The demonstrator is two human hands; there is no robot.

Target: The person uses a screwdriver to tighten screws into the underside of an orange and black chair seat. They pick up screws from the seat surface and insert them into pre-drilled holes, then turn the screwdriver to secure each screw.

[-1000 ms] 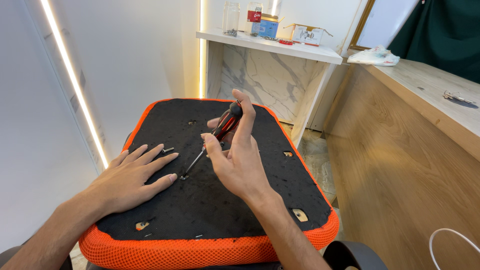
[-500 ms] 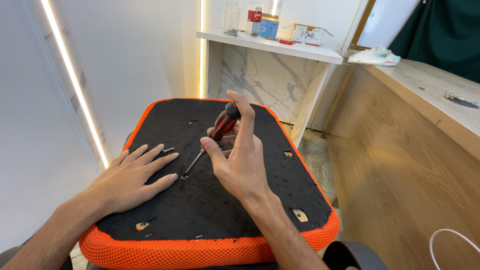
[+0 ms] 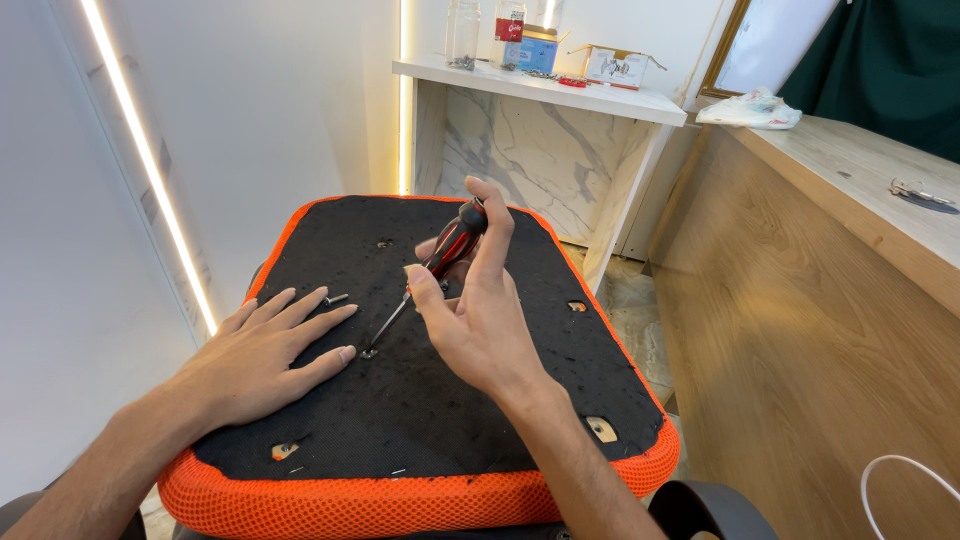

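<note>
Right hand (image 3: 480, 320) pinches red-black screwdriver (image 3: 440, 262), tip on screw (image 3: 369, 352); left hand (image 3: 265, 355) flat, open, bracing seat underside (image 3: 450, 420) — keep shaft square, press firmly
</note>
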